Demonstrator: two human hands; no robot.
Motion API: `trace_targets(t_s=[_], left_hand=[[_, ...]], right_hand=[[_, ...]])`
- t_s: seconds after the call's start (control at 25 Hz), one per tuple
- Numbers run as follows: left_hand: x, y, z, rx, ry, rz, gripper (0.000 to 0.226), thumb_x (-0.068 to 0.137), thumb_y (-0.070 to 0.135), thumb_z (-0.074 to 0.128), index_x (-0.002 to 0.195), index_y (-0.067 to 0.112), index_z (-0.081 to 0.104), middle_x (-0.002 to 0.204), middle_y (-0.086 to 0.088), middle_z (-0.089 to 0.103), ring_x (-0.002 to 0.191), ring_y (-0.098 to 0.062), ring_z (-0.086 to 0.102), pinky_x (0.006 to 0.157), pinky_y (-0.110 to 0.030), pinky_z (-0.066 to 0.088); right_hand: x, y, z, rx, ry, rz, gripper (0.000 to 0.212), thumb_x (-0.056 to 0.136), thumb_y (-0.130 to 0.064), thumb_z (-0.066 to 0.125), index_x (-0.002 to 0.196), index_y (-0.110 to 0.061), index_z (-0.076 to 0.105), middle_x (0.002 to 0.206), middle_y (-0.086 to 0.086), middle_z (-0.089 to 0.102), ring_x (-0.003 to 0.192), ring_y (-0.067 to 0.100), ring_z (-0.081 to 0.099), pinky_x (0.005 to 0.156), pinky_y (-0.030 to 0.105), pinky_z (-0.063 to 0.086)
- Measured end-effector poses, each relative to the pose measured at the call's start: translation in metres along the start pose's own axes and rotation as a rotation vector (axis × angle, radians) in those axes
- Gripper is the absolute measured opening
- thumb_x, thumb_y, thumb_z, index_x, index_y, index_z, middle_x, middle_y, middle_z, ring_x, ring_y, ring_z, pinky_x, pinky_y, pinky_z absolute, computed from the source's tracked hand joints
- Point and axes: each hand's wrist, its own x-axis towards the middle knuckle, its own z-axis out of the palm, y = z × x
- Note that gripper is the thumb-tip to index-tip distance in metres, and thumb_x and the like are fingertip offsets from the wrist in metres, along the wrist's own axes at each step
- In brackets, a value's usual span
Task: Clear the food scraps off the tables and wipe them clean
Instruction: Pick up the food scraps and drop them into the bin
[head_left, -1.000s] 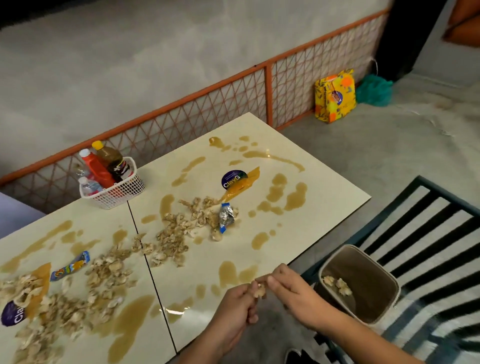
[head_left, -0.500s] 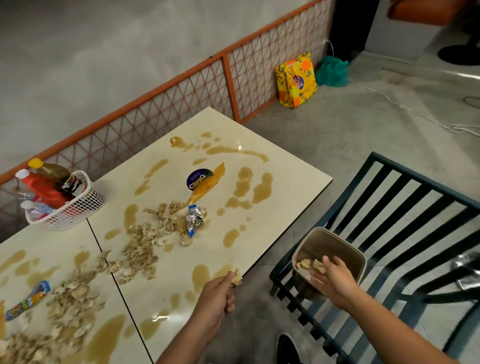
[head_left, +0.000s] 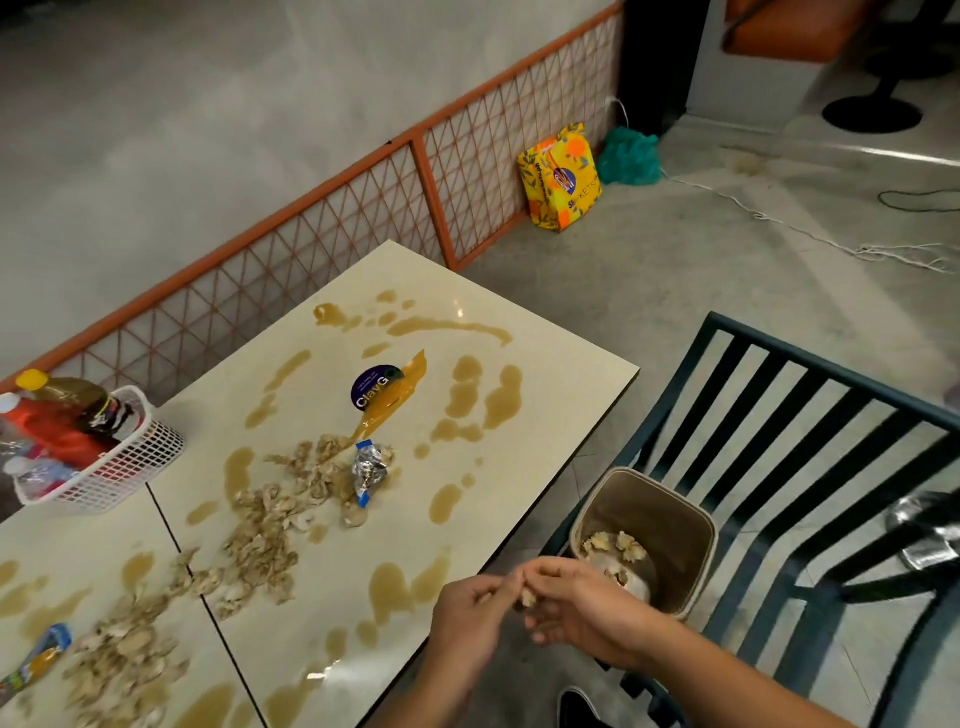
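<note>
Now we are clearing scraps: our left hand (head_left: 475, 608) and right hand (head_left: 584, 610) together pinch one food scrap (head_left: 527, 598) at lower centre, just beside the waste bin (head_left: 655, 481). Next we should drop it inside; the tables (head_left: 561, 384) at left hold many more.

A pale food scrap (head_left: 527, 598) is pinched between the fingertips of the left hand (head_left: 467, 618) and the right hand (head_left: 584, 608), just left of the beige bin (head_left: 693, 545). The bin is seen standing on a dark slatted chair (head_left: 810, 457), and a few dumped scraps (head_left: 618, 545) are held inside it. Left of the bin, a cream table (head_left: 561, 364) is covered with brown spills (head_left: 491, 400), a scrap trail (head_left: 265, 530), a crumpled foil wrapper (head_left: 370, 467) and a purple "ClayG" lid (head_left: 375, 387).
</note>
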Motion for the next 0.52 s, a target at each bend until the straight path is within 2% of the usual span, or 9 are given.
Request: trace_targets(t_s=[0.08, 0.2, 0.28, 0.36, 0.44, 0.52], left_hand=[[0.003, 0.001, 0.003, -0.003, 0.048, -0.034, 0.022, 0.089, 0.034, 0.071, 0.073, 0.02, 0.079, 0.069, 0.005, 0.073, 0.067, -0.001, 0.061, 0.063, -0.016, 0.042], [0.005, -0.001, 0.003, 0.003, 0.13, -0.114, 0.019, 0.08, 0.04, 0.08, 0.079, 0.021, 0.075, 0.08, 0.006, 0.074, 0.081, -0.007, 0.066, 0.074, -0.023, 0.048], [0.003, -0.001, -0.001, -0.038, 0.124, -0.187, 0.025, 0.082, 0.041, 0.078, 0.083, 0.017, 0.071, 0.068, 0.009, 0.065, 0.064, -0.01, 0.058, 0.061, -0.026, 0.045], [0.005, -0.002, -0.008, -0.156, 0.091, -0.266, 0.026, 0.089, 0.033, 0.07, 0.085, 0.007, 0.066, 0.054, 0.005, 0.046, 0.049, -0.014, 0.043, 0.05, -0.024, 0.034], [0.008, 0.0, -0.016, -0.305, 0.119, -0.333, 0.017, 0.092, 0.018, 0.062, 0.088, 0.002, 0.065, 0.052, 0.002, 0.039, 0.049, -0.016, 0.037, 0.05, -0.027, 0.029], [0.009, 0.004, -0.023, -0.446, 0.14, -0.347, 0.014, 0.091, 0.004, 0.054, 0.092, -0.004, 0.065, 0.05, 0.001, 0.042, 0.054, -0.018, 0.04, 0.053, -0.029, 0.031]], right_hand=[[0.008, 0.005, 0.003, 0.023, 0.045, -0.089, 0.018, 0.093, -0.014, 0.067, 0.102, -0.001, 0.073, 0.088, 0.015, 0.064, 0.072, 0.02, 0.06, 0.069, 0.032, 0.052], [0.014, 0.007, -0.008, -0.001, 0.1, -0.114, 0.019, 0.09, -0.004, 0.069, 0.105, 0.008, 0.07, 0.087, 0.019, 0.066, 0.07, 0.022, 0.062, 0.067, 0.032, 0.055], [0.016, 0.007, -0.022, -0.157, 0.222, -0.115, 0.015, 0.091, -0.005, 0.07, 0.101, 0.006, 0.072, 0.086, 0.018, 0.069, 0.07, 0.021, 0.063, 0.069, 0.033, 0.055], [0.02, 0.005, -0.042, -0.426, 0.43, -0.105, 0.01, 0.095, -0.013, 0.067, 0.097, -0.008, 0.076, 0.087, 0.009, 0.072, 0.073, 0.016, 0.065, 0.072, 0.032, 0.057], [0.027, 0.0, -0.072, -0.521, 0.59, -0.06, 0.014, 0.099, -0.017, 0.061, 0.106, -0.015, 0.073, 0.096, 0.007, 0.072, 0.081, 0.017, 0.067, 0.076, 0.036, 0.06], [0.034, -0.006, -0.101, -0.424, 0.637, -0.009, 0.031, 0.101, -0.014, 0.055, 0.131, -0.012, 0.062, 0.105, 0.011, 0.068, 0.085, 0.023, 0.066, 0.076, 0.041, 0.061]])
